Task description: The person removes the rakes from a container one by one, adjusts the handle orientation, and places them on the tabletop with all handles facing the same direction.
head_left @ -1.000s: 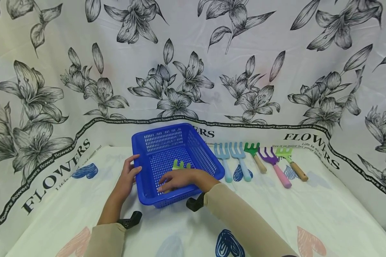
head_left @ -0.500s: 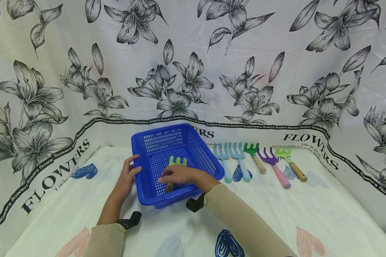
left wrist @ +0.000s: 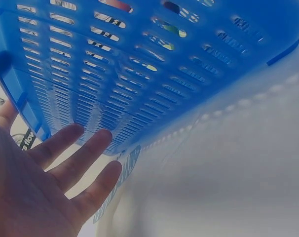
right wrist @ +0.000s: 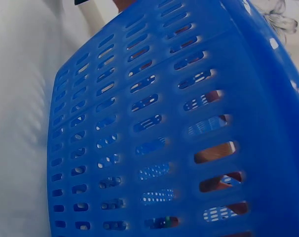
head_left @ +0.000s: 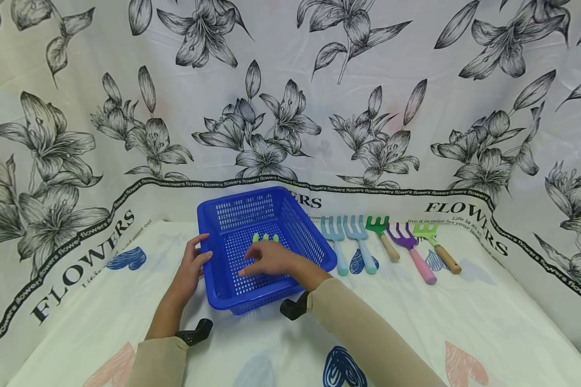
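A blue plastic basket (head_left: 266, 290) with slotted walls stands on the cloth. My left hand (head_left: 192, 263) holds its left rim; in the left wrist view several fingers (left wrist: 85, 153) stretch beside the outer wall. Inside the basket lies a light-green hand fork, its tines (head_left: 266, 237) showing past my right hand (head_left: 271, 260), which hides the rest. That hand is low over the basket floor, thumb and forefinger apart with nothing seen between them. In the right wrist view the basket wall (right wrist: 164, 123) covers most of the hand.
Right of the basket lie two light-blue forks (head_left: 338, 252) (head_left: 360, 244), a green fork (head_left: 383, 239), a purple fork with pink handle (head_left: 416, 252) and a light-green fork with wooden handle (head_left: 440, 248). A flower-printed curtain (head_left: 266, 123) hangs behind.
The light-green fork has shifted deeper into the basket, and its wooden handle, seen half a second ago, is hidden. My right thumb and forefinger have spread apart. My left hand stays on the rim.
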### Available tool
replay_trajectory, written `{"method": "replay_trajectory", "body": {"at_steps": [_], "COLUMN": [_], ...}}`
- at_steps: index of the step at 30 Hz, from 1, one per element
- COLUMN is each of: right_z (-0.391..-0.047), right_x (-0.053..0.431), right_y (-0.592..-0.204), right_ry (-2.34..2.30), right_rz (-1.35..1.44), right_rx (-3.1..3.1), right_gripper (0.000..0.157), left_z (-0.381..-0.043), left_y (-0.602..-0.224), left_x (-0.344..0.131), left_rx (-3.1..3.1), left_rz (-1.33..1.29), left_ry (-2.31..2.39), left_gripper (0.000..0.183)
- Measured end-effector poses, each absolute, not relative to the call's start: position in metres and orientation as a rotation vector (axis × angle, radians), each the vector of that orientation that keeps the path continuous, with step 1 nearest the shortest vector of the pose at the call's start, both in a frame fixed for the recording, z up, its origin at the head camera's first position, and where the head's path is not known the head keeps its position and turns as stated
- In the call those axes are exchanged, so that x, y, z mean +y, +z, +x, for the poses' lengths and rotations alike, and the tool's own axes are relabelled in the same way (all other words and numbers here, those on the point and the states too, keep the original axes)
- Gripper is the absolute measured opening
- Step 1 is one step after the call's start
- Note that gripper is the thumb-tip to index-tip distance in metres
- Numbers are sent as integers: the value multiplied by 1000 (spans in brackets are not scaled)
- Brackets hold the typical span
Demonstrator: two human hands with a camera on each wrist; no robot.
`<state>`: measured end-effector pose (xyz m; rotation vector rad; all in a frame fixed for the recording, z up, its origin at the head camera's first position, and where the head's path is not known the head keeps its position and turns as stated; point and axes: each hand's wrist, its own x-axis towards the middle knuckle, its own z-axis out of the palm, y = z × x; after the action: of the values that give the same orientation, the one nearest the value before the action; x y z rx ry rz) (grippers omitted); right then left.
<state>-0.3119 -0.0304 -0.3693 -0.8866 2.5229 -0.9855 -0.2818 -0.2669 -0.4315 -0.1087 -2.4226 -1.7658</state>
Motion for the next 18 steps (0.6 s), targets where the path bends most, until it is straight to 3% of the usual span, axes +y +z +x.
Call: {"method": "replay_trajectory", "body": {"at_steps": [18], "right_z": [-314], "right_x": [-27], "right_y": [-369], "right_ry": [-1229], "right_rz": [-757], "right_rx": [2709], "right_gripper": [26], "left_z": [-281], "left_y": [-430], "left_x": [-267], "left_rx": [-2416], "left_rz": [-125], "left_ry": [-1779], "left_gripper": [60]}}
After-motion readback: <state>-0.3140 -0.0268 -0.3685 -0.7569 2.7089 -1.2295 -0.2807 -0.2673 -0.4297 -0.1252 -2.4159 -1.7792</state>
